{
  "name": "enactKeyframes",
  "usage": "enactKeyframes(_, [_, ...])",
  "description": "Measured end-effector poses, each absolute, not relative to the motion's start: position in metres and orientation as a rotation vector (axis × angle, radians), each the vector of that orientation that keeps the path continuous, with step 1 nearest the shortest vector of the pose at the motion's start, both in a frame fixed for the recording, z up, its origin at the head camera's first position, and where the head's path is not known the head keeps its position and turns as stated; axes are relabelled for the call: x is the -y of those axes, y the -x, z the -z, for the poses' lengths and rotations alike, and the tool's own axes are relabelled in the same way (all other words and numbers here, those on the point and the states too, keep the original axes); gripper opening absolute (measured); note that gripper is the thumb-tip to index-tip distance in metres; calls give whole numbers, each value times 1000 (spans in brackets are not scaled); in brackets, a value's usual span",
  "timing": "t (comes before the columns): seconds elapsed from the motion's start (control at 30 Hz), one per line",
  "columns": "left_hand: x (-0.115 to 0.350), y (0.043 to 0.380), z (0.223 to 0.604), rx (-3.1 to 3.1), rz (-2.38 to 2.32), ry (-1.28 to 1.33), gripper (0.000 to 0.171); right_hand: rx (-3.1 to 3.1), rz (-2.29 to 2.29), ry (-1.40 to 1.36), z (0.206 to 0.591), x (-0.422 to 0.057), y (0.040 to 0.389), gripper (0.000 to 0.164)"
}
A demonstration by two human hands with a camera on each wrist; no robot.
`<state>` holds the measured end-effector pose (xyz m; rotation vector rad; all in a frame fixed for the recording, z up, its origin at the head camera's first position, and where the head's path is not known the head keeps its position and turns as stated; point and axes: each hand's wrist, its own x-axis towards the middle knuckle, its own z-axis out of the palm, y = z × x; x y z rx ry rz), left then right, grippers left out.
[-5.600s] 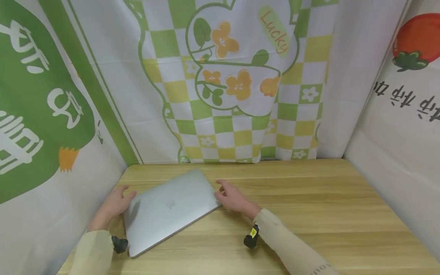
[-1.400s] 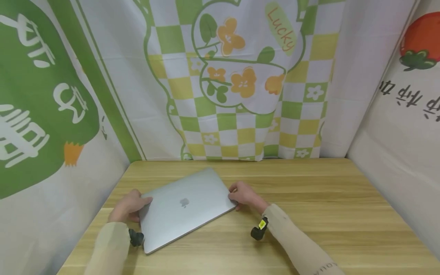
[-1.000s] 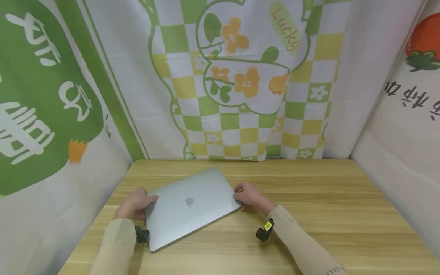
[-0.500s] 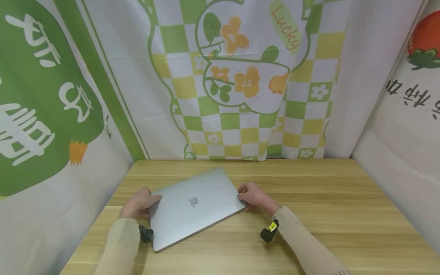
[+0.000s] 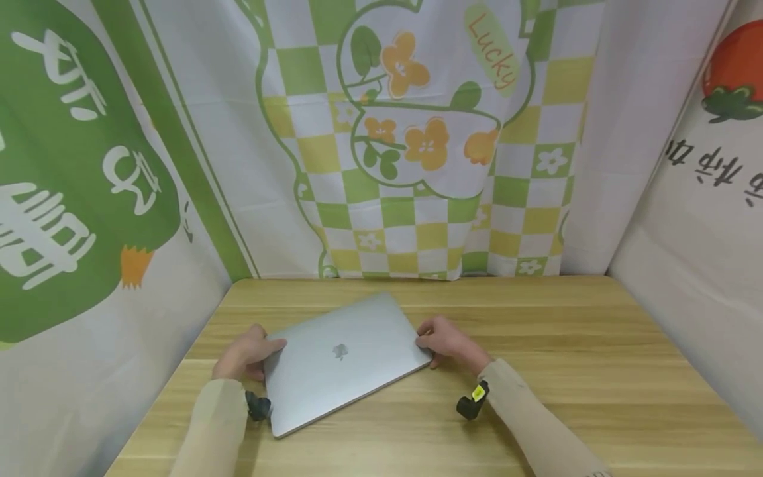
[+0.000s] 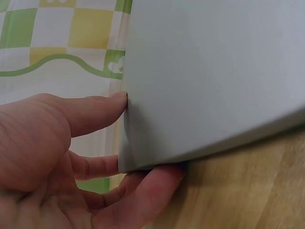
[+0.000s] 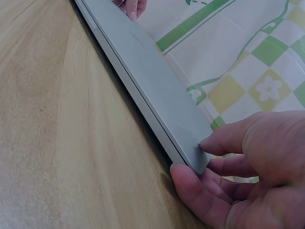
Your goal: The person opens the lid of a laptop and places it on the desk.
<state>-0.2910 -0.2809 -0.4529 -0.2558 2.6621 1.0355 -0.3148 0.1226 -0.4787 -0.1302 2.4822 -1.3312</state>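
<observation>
- The laptop [image 5: 322,381] lies aslant over the counter [image 5: 566,331], between the two hands; whether its underside fully rests there cannot be told.
- The left hand [image 5: 246,353] is at the laptop's far left corner, its fingers [image 6: 155,193] clamped on it, thumb at the top edge and fingertips below.
- The right hand [image 5: 446,339] pinches the laptop's near right corner the same way.
- These holds sit diagonally opposite, so the laptop's near left corner probably wants watching: it could dip or scrape.
- Raise or shift both ends at one pace, since uneven effort would likely twist or tip the laptop.
- Press lightly with the thumbs; its smooth top may be slippery, so the fingers beneath should bear the weight.
- Mind the black wrist camera [image 5: 257,406] right by the laptop's left edge, which could knock or scratch it.
</observation>
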Motion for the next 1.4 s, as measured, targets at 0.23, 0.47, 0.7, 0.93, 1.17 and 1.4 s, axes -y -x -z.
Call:
enactKeyframes(0.23, [276, 289, 449, -2650, -1045, 256, 43, -2463, 1353, 107, 477, -126, 312, 28])
enactKeyframes(0.47, [275, 289, 451, -2653, -1034, 252, 41, -2462, 1346, 110, 480, -130, 313, 28])
enactKeyframes(0.7, [272, 291, 454, -2652, -1038, 247, 43, -2477, 1331, 100, 481, -135, 310, 27])
enactKeyframes(0.93, [265, 291, 452, -2664, -1038, 226, 42, -2497, 1332, 79, 479, -139, 305, 27])
enactKeyframes(1.17, [259, 292, 452, -2670, -1036, 231, 39, -2504, 1330, 70, 478, -144, 301, 26])
enactKeyframes(1.4, [254, 296, 453, -2662, -1038, 224, 38, -2528, 1324, 62, 479, -149, 297, 25])
